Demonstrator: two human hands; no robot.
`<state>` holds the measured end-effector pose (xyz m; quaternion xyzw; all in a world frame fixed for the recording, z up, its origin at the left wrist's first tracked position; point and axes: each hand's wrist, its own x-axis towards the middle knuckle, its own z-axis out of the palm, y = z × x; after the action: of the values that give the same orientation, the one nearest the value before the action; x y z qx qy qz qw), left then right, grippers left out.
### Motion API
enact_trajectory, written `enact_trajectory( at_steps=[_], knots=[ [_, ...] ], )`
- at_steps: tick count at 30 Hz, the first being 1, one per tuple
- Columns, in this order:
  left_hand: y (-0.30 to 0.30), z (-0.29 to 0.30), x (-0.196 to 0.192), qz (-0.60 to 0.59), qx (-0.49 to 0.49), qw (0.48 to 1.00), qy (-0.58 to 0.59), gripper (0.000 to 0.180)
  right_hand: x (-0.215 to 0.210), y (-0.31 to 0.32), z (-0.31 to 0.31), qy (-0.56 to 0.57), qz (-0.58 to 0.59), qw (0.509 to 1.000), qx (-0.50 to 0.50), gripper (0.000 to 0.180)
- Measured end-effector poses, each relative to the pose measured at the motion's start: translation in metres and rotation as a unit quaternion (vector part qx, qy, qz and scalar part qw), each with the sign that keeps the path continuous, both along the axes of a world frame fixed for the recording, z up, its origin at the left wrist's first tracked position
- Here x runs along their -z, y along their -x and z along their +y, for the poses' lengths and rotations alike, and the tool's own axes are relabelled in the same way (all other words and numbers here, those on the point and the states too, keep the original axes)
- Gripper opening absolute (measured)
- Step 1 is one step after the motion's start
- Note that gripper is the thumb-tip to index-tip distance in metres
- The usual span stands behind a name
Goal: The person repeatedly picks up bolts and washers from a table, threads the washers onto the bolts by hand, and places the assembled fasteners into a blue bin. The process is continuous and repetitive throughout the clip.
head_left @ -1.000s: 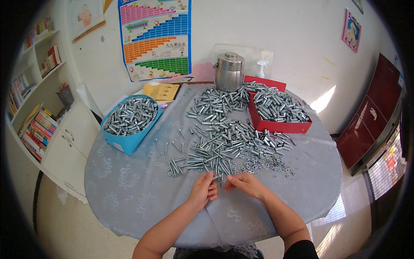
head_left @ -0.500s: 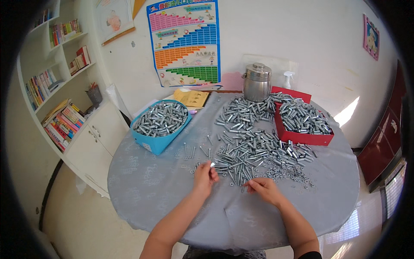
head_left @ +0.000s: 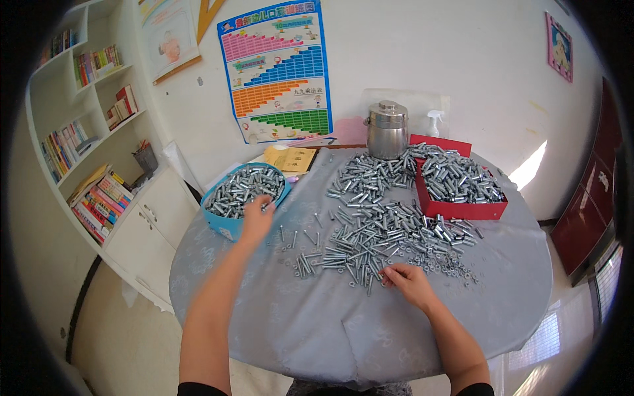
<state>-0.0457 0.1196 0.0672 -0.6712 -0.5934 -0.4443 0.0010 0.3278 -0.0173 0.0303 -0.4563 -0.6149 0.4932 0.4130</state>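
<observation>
My left hand (head_left: 256, 216) reaches to the near right rim of a blue bin (head_left: 224, 228) heaped with short silvery metal sleeves (head_left: 244, 188). Its fingers are curled; whether a piece sits in them is too small and blurred to make out. At the near edge of the big metal heap, my right hand (head_left: 407, 282) has thumb and fingers pinched together low over the cloth. Its fingertips touch or nearly touch long thin bolts (head_left: 364, 264), and what lies between them is hidden. Small nuts (head_left: 449, 264) are scattered to the right of these bolts.
A red box (head_left: 462, 210) overfilled with metal sleeves stands at the right, its lid behind. Near it are a steel canister (head_left: 387, 129) and a spray bottle (head_left: 434, 123). Several loose bolts (head_left: 305, 265) lie on the grey tablecloth (head_left: 284, 323). Yellow paper (head_left: 290, 158) lies behind the bin.
My left hand has moved from the bolt heap, where it held a small shiny metal piece, left and away to the blue bin. My right hand has stayed nearly in place.
</observation>
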Motion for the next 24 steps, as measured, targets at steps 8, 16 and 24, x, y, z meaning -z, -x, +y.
enact_trajectory(
  at_steps=[8,16,24],
  knots=[
    [-0.106,-0.082,0.036,0.111,0.291,0.943,0.115,0.011,0.015,-0.019,0.020,-0.074,0.067,0.983,0.152,0.019],
    [-0.111,-0.093,0.049,0.213,0.230,0.945,0.091,0.012,0.016,-0.073,0.045,-0.222,0.122,0.896,0.364,0.018],
    [-0.120,-0.116,0.037,-0.018,0.193,0.962,0.191,0.010,0.033,-0.079,0.048,-0.311,-0.235,0.862,0.325,0.025]
  ],
)
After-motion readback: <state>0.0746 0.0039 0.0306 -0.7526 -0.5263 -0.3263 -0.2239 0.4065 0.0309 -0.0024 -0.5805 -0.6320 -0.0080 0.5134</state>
